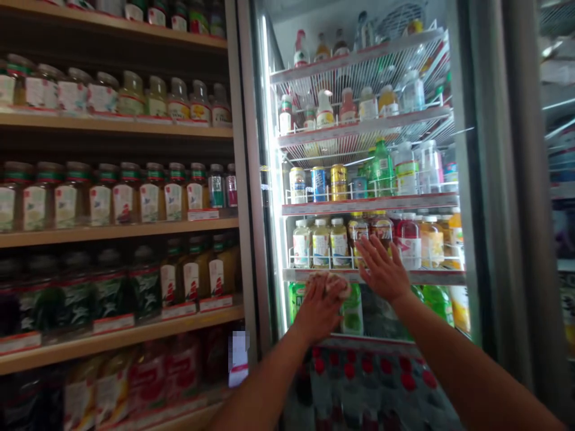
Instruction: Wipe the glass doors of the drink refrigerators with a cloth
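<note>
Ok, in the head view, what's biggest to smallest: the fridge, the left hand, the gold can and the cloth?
1. Fridge
2. Left hand
3. Gold can
Cloth: partly covered, so I can't rank it.

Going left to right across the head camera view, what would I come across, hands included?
Wooden shelves, bright light strip, left hand with a crumpled cloth, right hand, grey upright frame.
</note>
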### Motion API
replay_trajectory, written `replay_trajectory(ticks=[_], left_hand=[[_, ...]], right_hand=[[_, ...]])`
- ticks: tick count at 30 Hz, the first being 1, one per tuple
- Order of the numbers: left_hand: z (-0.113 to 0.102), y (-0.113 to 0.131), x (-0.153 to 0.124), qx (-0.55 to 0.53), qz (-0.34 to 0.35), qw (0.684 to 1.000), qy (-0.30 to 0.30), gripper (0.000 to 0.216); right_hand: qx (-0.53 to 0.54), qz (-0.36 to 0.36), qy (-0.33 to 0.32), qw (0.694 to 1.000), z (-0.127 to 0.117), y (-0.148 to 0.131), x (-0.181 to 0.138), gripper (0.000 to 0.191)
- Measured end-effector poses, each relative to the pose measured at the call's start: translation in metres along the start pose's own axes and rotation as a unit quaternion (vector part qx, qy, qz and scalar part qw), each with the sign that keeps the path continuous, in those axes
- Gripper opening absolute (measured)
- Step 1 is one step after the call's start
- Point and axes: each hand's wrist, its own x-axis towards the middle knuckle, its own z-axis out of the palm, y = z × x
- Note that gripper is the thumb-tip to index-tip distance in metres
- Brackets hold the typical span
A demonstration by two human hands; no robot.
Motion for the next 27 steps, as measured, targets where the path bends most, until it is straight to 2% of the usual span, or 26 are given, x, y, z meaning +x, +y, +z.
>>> replay_trajectory(ticks=[2, 6, 8, 10, 13, 14, 15, 18, 21, 23, 27], left_hand=[[0.002, -0.005, -0.004, 0.002, 0.009, 1.0, -0.006, 0.067], [-0.012, -0.038, 0.03, 0.025, -0.15, 0.987, 0.058, 0.067], [-0.017, -0.041, 0.041, 0.028, -0.182, 0.98, 0.079, 0.064], [-0.014, -0.028, 0.035, 0.018, -0.129, 0.989, 0.072, 0.062], [-0.006, -0.006, 0.015, -0.01, 0.02, 0.999, 0.026, 0.06], [-0.005, -0.004, 0.014, -0.013, 0.034, 0.999, 0.018, 0.06], [-0.006, -0.007, 0.017, -0.012, 0.018, 1.0, 0.02, 0.06], [-0.017, -0.029, 0.052, 0.005, -0.121, 0.99, 0.066, 0.059], [-0.025, -0.038, 0.087, -0.001, -0.175, 0.98, 0.094, 0.056], [-0.022, -0.026, 0.091, -0.007, -0.151, 0.984, 0.091, 0.057], [-0.008, 0.001, 0.069, -0.011, -0.021, 0.998, 0.06, 0.061]], right_hand=[[0.001, 0.0, -0.001, 1.0, 0.001, 0.0, -0.001, 0.076], [0.003, 0.005, -0.004, 1.0, 0.001, 0.0, -0.001, 0.075], [0.005, 0.006, -0.007, 1.0, 0.001, 0.0, -0.001, 0.075], [0.003, 0.005, -0.008, 1.0, 0.0, 0.0, -0.001, 0.076], [-0.001, 0.003, -0.006, 1.0, -0.001, 0.0, 0.0, 0.076], [-0.002, 0.003, -0.005, 1.0, -0.001, 0.0, 0.0, 0.075], [-0.002, 0.003, -0.004, 1.0, -0.001, 0.0, 0.0, 0.075], [0.001, 0.002, -0.005, 1.0, -0.002, 0.001, 0.0, 0.074], [0.006, 0.003, -0.004, 1.0, -0.001, 0.001, 0.0, 0.074], [0.01, 0.003, 0.0, 1.0, -0.001, 0.002, 0.0, 0.073], [0.011, 0.0, 0.005, 1.0, 0.0, 0.002, -0.001, 0.072]])
